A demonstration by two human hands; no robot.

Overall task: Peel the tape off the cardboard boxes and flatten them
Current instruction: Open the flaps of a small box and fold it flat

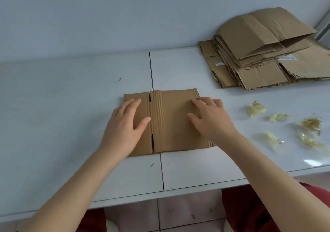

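Flattened brown corrugated cardboard box [169, 124]: one piece, lying flat on the white glossy worktop [71, 106], at the middle of the head view and across the dark seam [151, 70] between two worktop panels. Two short slots cut into it left of centre, one at the far edge and one at the near edge. No tape can be seen on its upper face.

Left hand [125, 122]: palm down on the left part of the box, fingers straight and slightly spread, thumb pointing right towards the fold line. It presses on the cardboard and grips nothing.

Right hand [212, 119]: palm down on the right part of the box, fingers spread and pointing left and away, covering the right edge. It also presses flat, with nothing pinched.

Stack of flattened brown cardboard boxes [264, 53]: far right of the worktop, well apart from the hands. The top piece is partly sprung open; a white label [287, 58] shows on a lower sheet.

Crumpled wads of clear yellowish tape [277, 116]: about five, scattered on the worktop right of the box and nearer than the stack.

Pale blue-grey wall [125, 17]: behind the worktop.

Red garment [250, 205] and tiled floor [187, 212]: below the near edge of the worktop.
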